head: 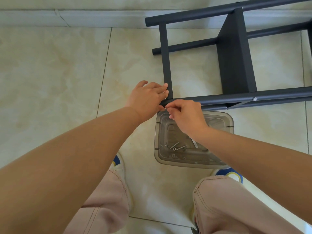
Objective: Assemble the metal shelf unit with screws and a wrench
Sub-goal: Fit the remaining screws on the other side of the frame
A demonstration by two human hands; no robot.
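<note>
The dark shelf frame (234,54) lies on the tiled floor (50,73), left hand (148,97) grasping its near corner, right hand (187,117) pinching something small there above a tub (226,119) of screws (177,146).

My right hand (187,118) pinches something at the tube end (163,103), too small for me to tell what. My left hand (148,97) covers that corner joint. The frame (234,53) runs off the right and top edges. My right wrist hides part of the tray (226,119) and of a pale tool (194,143) inside it.
</note>
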